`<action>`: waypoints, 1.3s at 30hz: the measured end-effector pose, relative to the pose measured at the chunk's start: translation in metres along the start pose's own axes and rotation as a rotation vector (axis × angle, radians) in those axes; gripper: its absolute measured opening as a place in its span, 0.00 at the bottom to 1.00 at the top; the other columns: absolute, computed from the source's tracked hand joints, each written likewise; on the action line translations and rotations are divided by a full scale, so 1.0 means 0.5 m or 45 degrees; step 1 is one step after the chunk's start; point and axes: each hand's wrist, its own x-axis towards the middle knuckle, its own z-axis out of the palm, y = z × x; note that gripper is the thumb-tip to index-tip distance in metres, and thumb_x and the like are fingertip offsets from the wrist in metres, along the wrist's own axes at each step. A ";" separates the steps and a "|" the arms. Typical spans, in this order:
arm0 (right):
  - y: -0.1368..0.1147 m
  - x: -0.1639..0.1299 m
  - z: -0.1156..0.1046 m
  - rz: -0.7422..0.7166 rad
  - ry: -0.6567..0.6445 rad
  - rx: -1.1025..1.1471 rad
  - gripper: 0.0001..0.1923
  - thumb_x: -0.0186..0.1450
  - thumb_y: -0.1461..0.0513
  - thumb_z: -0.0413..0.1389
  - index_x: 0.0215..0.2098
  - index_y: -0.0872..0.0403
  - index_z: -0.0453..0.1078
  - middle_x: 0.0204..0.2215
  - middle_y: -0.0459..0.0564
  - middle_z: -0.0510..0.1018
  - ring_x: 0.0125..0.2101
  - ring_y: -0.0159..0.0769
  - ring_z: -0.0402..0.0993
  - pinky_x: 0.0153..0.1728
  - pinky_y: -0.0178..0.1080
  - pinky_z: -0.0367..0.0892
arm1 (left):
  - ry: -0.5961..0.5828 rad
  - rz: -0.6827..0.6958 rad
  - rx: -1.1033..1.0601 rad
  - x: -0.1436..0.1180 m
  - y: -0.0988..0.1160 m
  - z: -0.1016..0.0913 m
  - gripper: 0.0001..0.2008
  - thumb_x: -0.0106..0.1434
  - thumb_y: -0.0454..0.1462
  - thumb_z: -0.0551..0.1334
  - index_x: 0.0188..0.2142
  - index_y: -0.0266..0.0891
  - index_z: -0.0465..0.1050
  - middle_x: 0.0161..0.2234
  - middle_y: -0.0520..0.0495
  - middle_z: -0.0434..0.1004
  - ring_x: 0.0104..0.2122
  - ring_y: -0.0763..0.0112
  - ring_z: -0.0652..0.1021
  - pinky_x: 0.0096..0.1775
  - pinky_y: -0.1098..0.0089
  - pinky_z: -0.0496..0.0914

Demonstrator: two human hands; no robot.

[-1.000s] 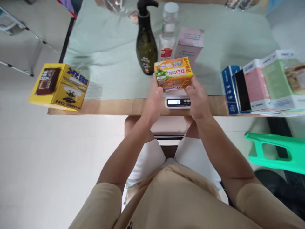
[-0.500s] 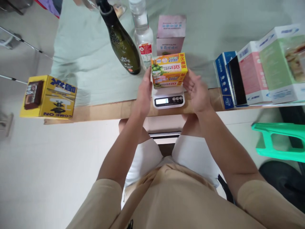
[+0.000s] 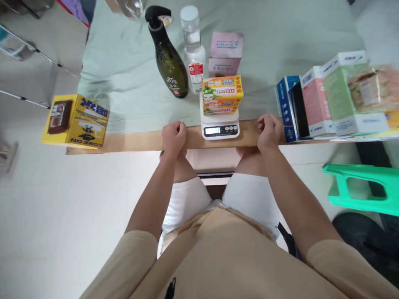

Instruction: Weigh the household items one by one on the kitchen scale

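Hands apart, both curled into loose fists, nothing visible in either. Left hand (image 3: pixel 174 136) at the front edge of the table (image 3: pixel 134 142), right hand (image 3: pixel 269 131) at the same edge; can't confirm how firmly either rests on it. White digital scale (image 3: pixel 220 129) sits between them, touching neither, display facing the person and lit, digits too small to read reliably. Orange-yellow box (image 3: pixel 222 95) is on the scale's platform, a bit farther out than the hands, clear of both. Beyond the left hand: dark green pump bottle (image 3: pixel 171 66), then a clear bottle (image 3: pixel 195 74) with a red-and-white label just beside it. Pink box (image 3: pixel 225 46) stands past the orange-yellow one, ahead of the gap between the hands. Well off to the left of the left hand: yellow carton (image 3: pixel 92 120) with a brown packet (image 3: pixel 60 117) lying on it. Right of the right hand, nearest first: blue box (image 3: pixel 284 108), pink-and-white box (image 3: pixel 316 101), green-and-white box (image 3: pixel 341 95) with a clear food packet (image 3: pixel 372 88) against it. Green stool (image 3: pixel 364 189) is below table level, right of the right forearm.
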 end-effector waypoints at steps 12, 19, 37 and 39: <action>0.014 -0.002 -0.006 -0.035 0.068 0.021 0.18 0.67 0.53 0.53 0.21 0.50 0.64 0.17 0.41 0.60 0.20 0.30 0.59 0.24 0.38 0.53 | -0.042 0.009 0.151 -0.007 0.007 0.001 0.23 0.67 0.34 0.58 0.18 0.41 0.49 0.18 0.54 0.50 0.22 0.74 0.56 0.33 0.63 0.48; 0.013 -0.005 -0.005 -0.043 0.072 0.066 0.17 0.67 0.53 0.51 0.22 0.51 0.65 0.17 0.41 0.61 0.19 0.29 0.58 0.23 0.37 0.52 | -0.023 -0.001 0.124 -0.008 0.007 0.002 0.23 0.67 0.34 0.58 0.18 0.41 0.50 0.18 0.54 0.51 0.22 0.73 0.56 0.33 0.63 0.48; -0.052 -0.023 0.096 -0.063 -0.197 -0.027 0.24 0.63 0.53 0.59 0.56 0.50 0.67 0.56 0.54 0.77 0.54 0.40 0.75 0.59 0.48 0.72 | 0.089 0.004 -0.740 0.028 0.083 0.045 0.12 0.74 0.46 0.55 0.47 0.45 0.72 0.51 0.46 0.78 0.54 0.67 0.76 0.58 0.67 0.69; -0.063 -0.011 0.134 -0.080 -0.330 0.054 0.36 0.63 0.51 0.58 0.66 0.49 0.59 0.67 0.55 0.68 0.65 0.44 0.69 0.68 0.52 0.65 | -0.039 0.007 -0.854 0.039 0.117 0.073 0.17 0.73 0.50 0.55 0.54 0.48 0.71 0.60 0.46 0.75 0.63 0.64 0.74 0.64 0.64 0.67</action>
